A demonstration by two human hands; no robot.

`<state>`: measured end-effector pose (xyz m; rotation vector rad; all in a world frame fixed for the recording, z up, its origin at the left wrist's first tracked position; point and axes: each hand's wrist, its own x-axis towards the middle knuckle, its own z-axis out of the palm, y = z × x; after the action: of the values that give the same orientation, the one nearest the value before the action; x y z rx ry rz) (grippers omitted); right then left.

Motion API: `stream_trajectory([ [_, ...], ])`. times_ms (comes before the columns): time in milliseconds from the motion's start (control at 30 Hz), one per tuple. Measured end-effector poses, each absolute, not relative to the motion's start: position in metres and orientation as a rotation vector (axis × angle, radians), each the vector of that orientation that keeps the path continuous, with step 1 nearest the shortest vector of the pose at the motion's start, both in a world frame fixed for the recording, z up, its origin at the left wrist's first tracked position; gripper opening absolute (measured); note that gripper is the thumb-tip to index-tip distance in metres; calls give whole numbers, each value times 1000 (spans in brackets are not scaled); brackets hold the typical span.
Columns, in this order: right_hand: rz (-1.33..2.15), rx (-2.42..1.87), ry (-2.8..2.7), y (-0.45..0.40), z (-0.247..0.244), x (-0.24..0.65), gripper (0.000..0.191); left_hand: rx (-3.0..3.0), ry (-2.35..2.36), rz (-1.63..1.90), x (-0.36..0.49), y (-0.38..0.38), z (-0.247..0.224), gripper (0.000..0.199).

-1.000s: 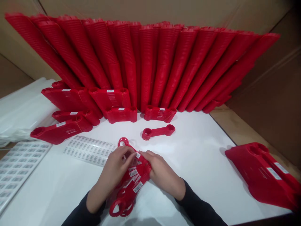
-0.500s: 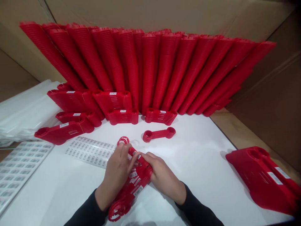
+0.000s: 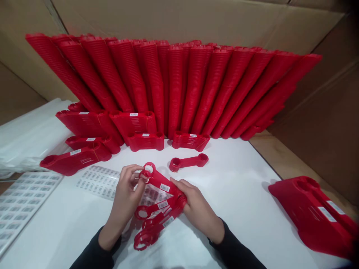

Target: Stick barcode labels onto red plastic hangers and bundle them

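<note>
My right hand (image 3: 198, 205) is closed round one end of a fanned bunch of flat red plastic pieces (image 3: 179, 203), each with a ring at its end and several with white barcode labels. My left hand (image 3: 127, 198) pinches the ringed far end of the upper labelled red piece (image 3: 158, 179), swung apart from the others. Below it, more ringed pieces (image 3: 146, 239) fan toward me. A clear sheet of barcode labels (image 3: 97, 185) lies on the white table left of my left hand, partly hidden by it. Beyond my hands sits a short red stack (image 3: 189, 161).
Tall stacks of red pieces (image 3: 174, 89) lean in a row against the cardboard behind. Small labelled bundles (image 3: 147, 142) stand before them. Another labelled bundle (image 3: 303, 213) is at the right edge. At left lie a label sheet (image 3: 25, 201) and white plastic bags (image 3: 30, 134).
My left hand has moved left from the labels to the ring end of the upper piece. The pieces have spread wider apart, while my right hand keeps its hold.
</note>
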<state>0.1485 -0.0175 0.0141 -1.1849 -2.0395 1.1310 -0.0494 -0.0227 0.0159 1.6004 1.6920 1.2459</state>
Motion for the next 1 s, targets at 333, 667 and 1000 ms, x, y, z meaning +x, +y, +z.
stream_trajectory([
  [333, 1066, -1152, -1924, -13, 14, 155, 61, 1794, 1599, 760, -49, -30, 20, 14],
  [667, 1088, -1198, -2015, -13, 10, 155, 64, 2110, 1768, 485, -62, -18, 0, 23],
  [1000, 1114, -1287, -1988, -12, 14, 152, 59, 2001, 1727, 489, -62, -17, 1, 21],
])
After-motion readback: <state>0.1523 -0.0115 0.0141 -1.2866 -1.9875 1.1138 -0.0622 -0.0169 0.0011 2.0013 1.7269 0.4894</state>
